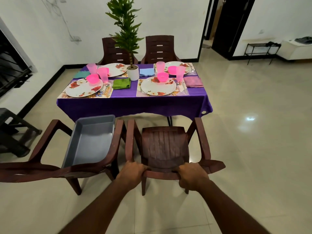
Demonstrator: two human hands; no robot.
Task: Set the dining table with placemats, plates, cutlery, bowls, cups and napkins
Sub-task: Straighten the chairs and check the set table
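Both hands grip the top rail of a brown plastic chair (166, 147): the left hand (132, 173) curls over its left end, the right hand (192, 177) over its right, arms stretched forward. Beyond the chair stands the dining table (135, 103) under a purple cloth, laid with four floral plates (each on a placemat), pink bowls, pink cups and folded napkins. A grey tub (92, 141) sits on the neighbouring chair (55, 166) to the left.
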